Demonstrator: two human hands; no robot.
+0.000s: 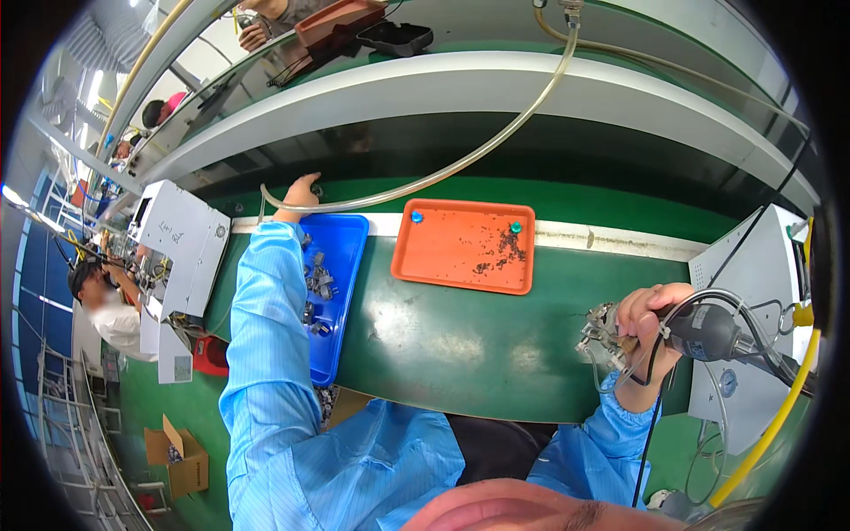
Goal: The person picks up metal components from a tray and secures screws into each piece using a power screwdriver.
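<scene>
My left hand [299, 195] reaches past the far end of a blue tray [356, 252], over the dark green strip behind the bench. Its fingers are bent around a small dark thing that I cannot make out. Several small grey plug-like parts [320, 281] lie in the tray, partly hidden by my left sleeve. On the right, my right hand [651, 323] is wrapped around a power screwdriver [704, 332] with a grey body. The metal head [604, 338] of the screwdriver points left above the green bench top [443, 341].
An orange tray [443, 257] holds scattered small dark bits and blue and green pieces. A clear hose [496, 146] arcs over the bench. White machine boxes stand left [181, 234] and right [739, 265]. A yellow hose [766, 429] hangs at right. Other people work beyond.
</scene>
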